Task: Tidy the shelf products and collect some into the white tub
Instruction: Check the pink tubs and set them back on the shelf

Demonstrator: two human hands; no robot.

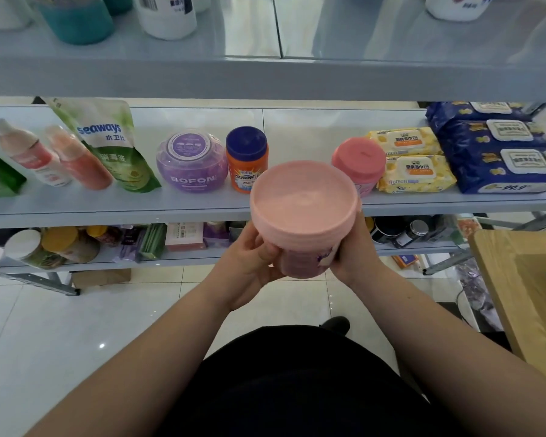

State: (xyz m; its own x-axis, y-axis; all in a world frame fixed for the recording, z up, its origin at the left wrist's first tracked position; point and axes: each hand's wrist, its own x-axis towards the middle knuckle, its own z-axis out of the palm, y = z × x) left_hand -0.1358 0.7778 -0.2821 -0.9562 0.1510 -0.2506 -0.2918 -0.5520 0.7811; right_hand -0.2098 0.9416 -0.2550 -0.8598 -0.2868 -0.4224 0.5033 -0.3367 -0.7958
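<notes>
A pink-lidded jar point(303, 203) is held upright in front of the middle shelf point(139, 206), its lid facing me. My left hand point(252, 260) grips its left side and my right hand point(350, 247) grips its right side, fingers curled round the body. A second jar with a darker pink lid point(358, 160) stands on the shelf just behind it. The white tub is not in view.
On the middle shelf stand two reddish bottles point(44, 152), a green Seaways pouch point(108, 143), a purple BOFON jar point(191, 160), an orange tub with a blue lid point(247, 159), yellow wipes point(413, 165) and blue wipes packs point(498, 146). A wooden table point(524, 279) is at right.
</notes>
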